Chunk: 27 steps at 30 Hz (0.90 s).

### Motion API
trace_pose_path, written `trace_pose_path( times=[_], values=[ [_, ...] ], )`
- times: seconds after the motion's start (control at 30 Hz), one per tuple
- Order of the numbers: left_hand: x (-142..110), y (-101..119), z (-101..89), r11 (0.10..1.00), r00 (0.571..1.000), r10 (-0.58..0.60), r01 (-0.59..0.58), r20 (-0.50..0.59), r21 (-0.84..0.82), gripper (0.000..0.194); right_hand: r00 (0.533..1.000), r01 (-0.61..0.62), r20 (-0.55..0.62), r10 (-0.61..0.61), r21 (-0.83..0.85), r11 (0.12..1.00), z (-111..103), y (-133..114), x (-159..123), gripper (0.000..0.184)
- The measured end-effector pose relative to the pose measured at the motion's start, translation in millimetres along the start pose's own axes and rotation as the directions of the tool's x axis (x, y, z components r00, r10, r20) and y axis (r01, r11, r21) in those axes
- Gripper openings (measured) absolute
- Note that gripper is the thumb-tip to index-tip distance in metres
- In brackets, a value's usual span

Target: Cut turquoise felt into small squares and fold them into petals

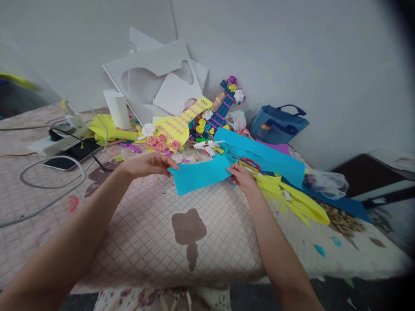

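Holding a blue paper strip (201,175) by its two ends, the hands work at the middle of the picture, above the patterned tablecloth (142,242). The left hand (151,165) pinches the strip's 9 o'clock end between thumb and curled fingers; the right hand (241,176) has the 3 o'clock end in a similar closed pinch. Gripping only the ends probably keeps the paper spread and its face uncovered, though its lower left corner droops a little.

Taking the strip as the dial's centre, a white glue gun (205,147) lies near at 12 o'clock, and scissors (249,164) with red and yellow handles lie towards 2 o'clock, just beyond the right hand, presumably to be within easy reach. A larger blue sheet (266,157) stretches out at 2 o'clock, with folded yellow paper (295,198) between 3 and 4.

The yellow guitar shape (175,125) sits at 11 o'clock and a dark blue one (222,114) near 1 (both dressed with paper flowers), perhaps set back to leave the near side free for handwork. White boards (152,60) lean behind them, seemingly using the wall (259,52) as support.
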<state>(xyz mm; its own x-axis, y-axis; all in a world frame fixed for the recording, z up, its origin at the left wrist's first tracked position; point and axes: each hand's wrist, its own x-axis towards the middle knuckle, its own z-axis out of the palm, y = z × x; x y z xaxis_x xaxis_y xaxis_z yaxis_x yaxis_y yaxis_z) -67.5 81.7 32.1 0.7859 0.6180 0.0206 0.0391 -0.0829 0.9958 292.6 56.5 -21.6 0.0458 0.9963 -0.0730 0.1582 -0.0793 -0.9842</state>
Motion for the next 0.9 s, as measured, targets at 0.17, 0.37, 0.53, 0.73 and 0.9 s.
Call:
trace_pose_path(
  times=[0.17, 0.37, 0.53, 0.73, 0.9],
  values=[
    [3, 3, 5.6, 0.986, 0.978, 0.151, -0.159, -0.143, -0.042, 0.025, 0.993, -0.038, 0.110, 0.035, 0.030, 0.999, 7, -5, -4, 0.033],
    [6, 7, 12.6, 0.934, 0.852, 0.349, -0.352, -0.391, 0.067, 0.018, 0.981, -0.066, 0.184, 0.065, -0.004, 0.998, 13, -2, -7, 0.037],
    [0, 30, 28.2, 0.923, 0.828, 0.375, -0.376, -0.418, 0.083, 0.021, 0.963, -0.060, 0.259, 0.074, -0.061, 0.996, 21, -8, -15, 0.036],
    [-4, 44, 37.6, 0.914, 0.781, 0.354, -0.406, -0.515, 0.013, 0.028, 0.835, -0.036, 0.536, 0.126, -0.175, 0.984, 39, -23, -33, 0.033],
    [-7, 47, 43.0, 0.960, 0.823, 0.260, -0.276, -0.506, 0.044, 0.025, 0.851, 0.149, 0.525, -0.020, -0.205, 0.967, 58, -31, -43, 0.034]
  ],
)
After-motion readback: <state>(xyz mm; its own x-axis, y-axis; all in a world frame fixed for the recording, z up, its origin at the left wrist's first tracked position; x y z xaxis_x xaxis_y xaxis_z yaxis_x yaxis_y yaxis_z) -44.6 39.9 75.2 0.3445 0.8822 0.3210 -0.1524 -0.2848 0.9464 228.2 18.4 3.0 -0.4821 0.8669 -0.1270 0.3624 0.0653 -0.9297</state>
